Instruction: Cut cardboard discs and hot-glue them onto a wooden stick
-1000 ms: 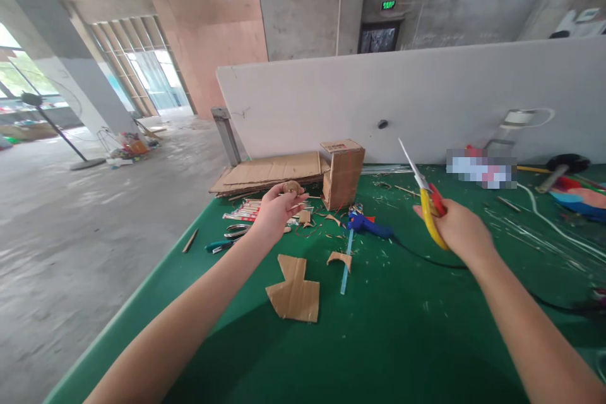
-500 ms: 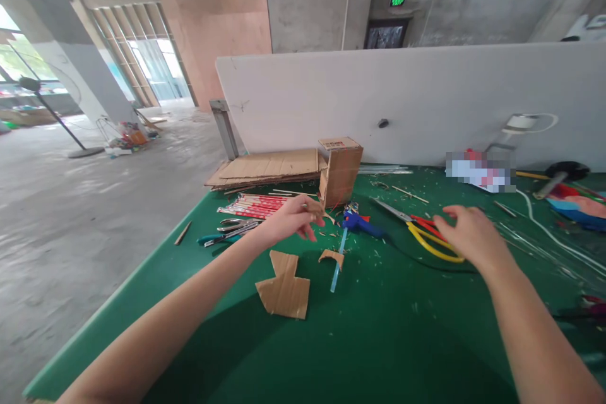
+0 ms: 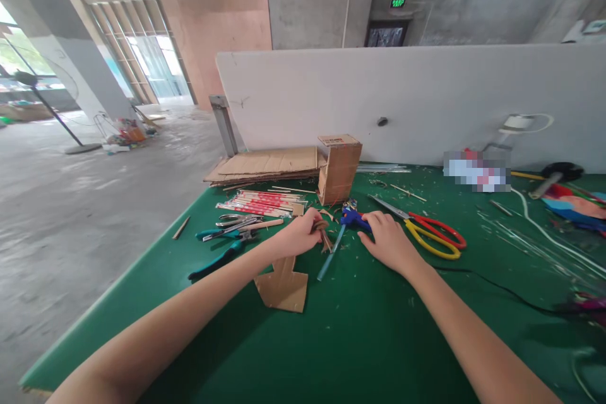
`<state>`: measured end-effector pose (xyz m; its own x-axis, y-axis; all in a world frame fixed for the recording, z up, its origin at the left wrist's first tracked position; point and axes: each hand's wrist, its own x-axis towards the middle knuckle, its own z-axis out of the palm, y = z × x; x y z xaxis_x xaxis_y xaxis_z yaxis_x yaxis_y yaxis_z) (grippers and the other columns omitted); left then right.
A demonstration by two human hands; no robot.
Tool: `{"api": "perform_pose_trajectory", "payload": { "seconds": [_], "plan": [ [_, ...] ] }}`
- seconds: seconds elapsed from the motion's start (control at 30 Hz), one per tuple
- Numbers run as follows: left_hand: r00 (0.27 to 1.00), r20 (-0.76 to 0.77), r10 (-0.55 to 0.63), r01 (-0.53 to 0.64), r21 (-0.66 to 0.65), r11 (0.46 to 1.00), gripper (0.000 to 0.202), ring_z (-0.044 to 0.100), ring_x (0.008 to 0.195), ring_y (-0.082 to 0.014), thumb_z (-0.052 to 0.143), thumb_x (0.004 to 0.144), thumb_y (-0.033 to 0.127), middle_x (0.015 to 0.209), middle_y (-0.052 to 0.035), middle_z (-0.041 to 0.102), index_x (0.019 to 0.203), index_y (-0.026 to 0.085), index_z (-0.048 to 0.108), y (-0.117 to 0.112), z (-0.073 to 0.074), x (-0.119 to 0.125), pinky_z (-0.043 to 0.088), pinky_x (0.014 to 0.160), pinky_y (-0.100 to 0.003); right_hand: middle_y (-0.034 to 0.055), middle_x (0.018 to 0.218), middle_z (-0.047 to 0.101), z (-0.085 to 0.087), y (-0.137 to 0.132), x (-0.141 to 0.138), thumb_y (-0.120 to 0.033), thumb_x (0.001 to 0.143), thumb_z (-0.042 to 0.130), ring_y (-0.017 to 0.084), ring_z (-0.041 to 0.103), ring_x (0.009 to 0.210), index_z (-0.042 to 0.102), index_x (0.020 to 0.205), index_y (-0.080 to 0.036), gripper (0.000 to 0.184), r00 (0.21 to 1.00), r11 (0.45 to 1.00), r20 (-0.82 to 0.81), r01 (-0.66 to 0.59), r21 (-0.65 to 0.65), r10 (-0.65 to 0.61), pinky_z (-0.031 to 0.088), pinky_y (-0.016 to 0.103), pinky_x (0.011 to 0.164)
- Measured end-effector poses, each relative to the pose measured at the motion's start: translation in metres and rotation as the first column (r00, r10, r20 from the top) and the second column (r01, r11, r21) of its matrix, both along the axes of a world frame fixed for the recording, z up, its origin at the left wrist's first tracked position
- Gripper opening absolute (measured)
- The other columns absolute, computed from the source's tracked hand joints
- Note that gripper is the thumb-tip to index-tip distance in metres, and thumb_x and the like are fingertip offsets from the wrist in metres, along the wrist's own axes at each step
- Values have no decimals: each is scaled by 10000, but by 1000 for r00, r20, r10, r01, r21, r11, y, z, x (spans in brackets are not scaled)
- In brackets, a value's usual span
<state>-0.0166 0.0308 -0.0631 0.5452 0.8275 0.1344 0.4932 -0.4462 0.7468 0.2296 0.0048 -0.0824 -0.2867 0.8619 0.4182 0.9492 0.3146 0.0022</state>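
My left hand (image 3: 299, 233) is closed on a small curved strip of brown cardboard (image 3: 324, 233). Under that wrist lies a flat cut-out of cardboard (image 3: 282, 290), its upper part hidden by my arm. My right hand (image 3: 391, 240) is wrapped over the handle of a blue glue gun (image 3: 353, 219), which lies on the green table. A translucent glue stick (image 3: 331, 254) sticks out of the gun toward me. To the right of this hand are large scissors (image 3: 433, 233) with red and yellow handles, lying open.
Left of my left hand lie teal-handled pliers (image 3: 222, 257) and wrapped wooden sticks (image 3: 260, 203). A cardboard box form (image 3: 341, 170) stands behind, beside stacked cardboard sheets (image 3: 269, 164). A black cord (image 3: 502, 290) crosses the right side; a white panel (image 3: 402, 101) borders the back.
My right hand has moved left from beside the scissors onto the glue gun. The curved cardboard strip has left the table and is in my left hand. The glue stick has shifted slightly.
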Motion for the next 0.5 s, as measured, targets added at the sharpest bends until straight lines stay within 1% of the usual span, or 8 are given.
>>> {"api": "perform_pose_trajectory", "payload": {
  "seconds": [0.03, 0.07, 0.2, 0.3, 0.33, 0.37, 0.47, 0.5],
  "plan": [
    [997, -45, 70, -67, 69, 995, 160, 620, 756, -181, 465, 767, 169, 817, -31, 634, 916, 196, 412, 4, 0, -3, 468, 666, -310, 115, 1082, 599, -2, 1, 1, -282, 868, 473, 265, 537, 955, 556, 1099, -150, 279, 1000, 1000, 2, 5, -3, -5, 439, 364, 739],
    [991, -76, 109, -99, 124, 987, 147, 615, 762, -189, 459, 774, 182, 817, -34, 629, 914, 196, 415, 8, 0, -5, 462, 669, -316, 108, 1081, 603, -3, 1, 2, -261, 875, 460, 257, 540, 948, 554, 1100, -154, 266, 1000, 1000, 6, 5, -1, -5, 435, 358, 741],
    [971, -182, 152, -101, 262, 960, 167, 617, 793, -209, 428, 820, 236, 875, -52, 629, 982, 198, 431, 14, 2, -12, 450, 677, -315, 90, 1053, 631, -1, 0, 8, -185, 878, 429, 248, 554, 934, 569, 1077, -174, 244, 999, 998, 32, 28, 53, -30, 409, 364, 764],
    [917, -321, 238, -126, 333, 935, 223, 622, 784, -233, 406, 825, 233, 879, -64, 636, 1044, 202, 437, 13, 9, -17, 434, 648, -318, 92, 1034, 644, 0, 0, 8, -144, 846, 440, 258, 556, 943, 580, 1042, -168, 242, 997, 990, 44, 65, 123, -71, 376, 390, 816],
    [898, -363, 248, -119, 343, 932, 233, 622, 772, -235, 403, 823, 234, 874, -64, 638, 1051, 205, 441, 12, 12, -19, 426, 631, -314, 91, 1026, 646, -1, 0, 7, -135, 832, 448, 257, 557, 946, 583, 1024, -167, 237, 996, 988, 40, 70, 140, -76, 365, 393, 836],
    [885, -400, 238, -97, 343, 934, 234, 620, 755, -233, 405, 820, 241, 866, -61, 639, 1049, 209, 447, 11, 16, -20, 418, 611, -308, 88, 1018, 648, -1, 0, 6, -135, 820, 460, 255, 557, 946, 586, 1002, -168, 224, 997, 986, 30, 70, 151, -75, 356, 392, 848],
    [867, -488, 104, 49, 289, 956, 230, 615, 713, -214, 431, 802, 254, 842, -42, 645, 1027, 224, 463, 7, 24, -22, 401, 575, -284, 78, 998, 648, -3, 0, 3, -197, 816, 495, 247, 560, 936, 587, 943, -176, 159, 998, 987, -11, 61, 152, -60, 355, 375, 843],
    [860, -505, 79, 80, 286, 955, 232, 616, 713, -213, 432, 801, 254, 837, -41, 646, 1029, 224, 465, 5, 26, -22, 403, 577, -283, 76, 995, 649, -3, 0, 2, -225, 823, 499, 247, 561, 936, 586, 945, -177, 157, 998, 987, -20, 61, 148, -59, 358, 372, 835]
  ]
}}
